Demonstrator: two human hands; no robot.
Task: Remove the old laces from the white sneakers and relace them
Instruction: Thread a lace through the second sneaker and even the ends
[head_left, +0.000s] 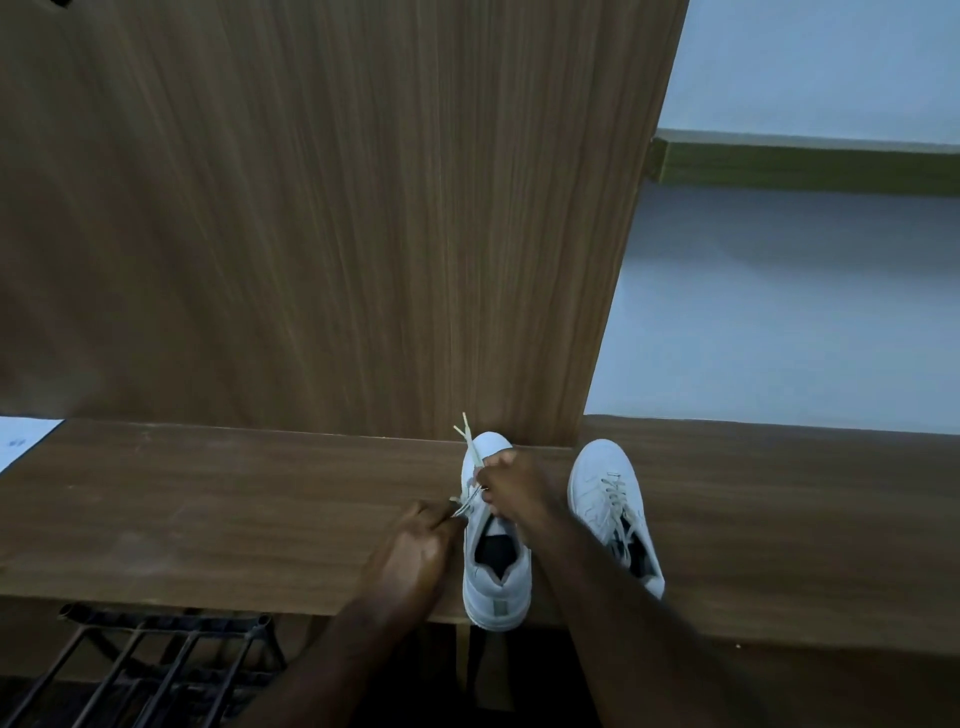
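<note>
Two white sneakers stand on a wooden desk, toes pointing away from me. The left sneaker sits at the desk's front edge, its heel over the rim. My right hand pinches its cream lace above the eyelets, and the lace ends stick up past the toe. My left hand pinches another stretch of the same lace beside the shoe's left side. The right sneaker lies to the right, laced, partly hidden by my right forearm.
A tall wooden panel rises directly behind the sneakers. A black metal rack stands below the desk's front edge at the left. A white sheet of paper lies at the desk's far left. A pale wall is at the right.
</note>
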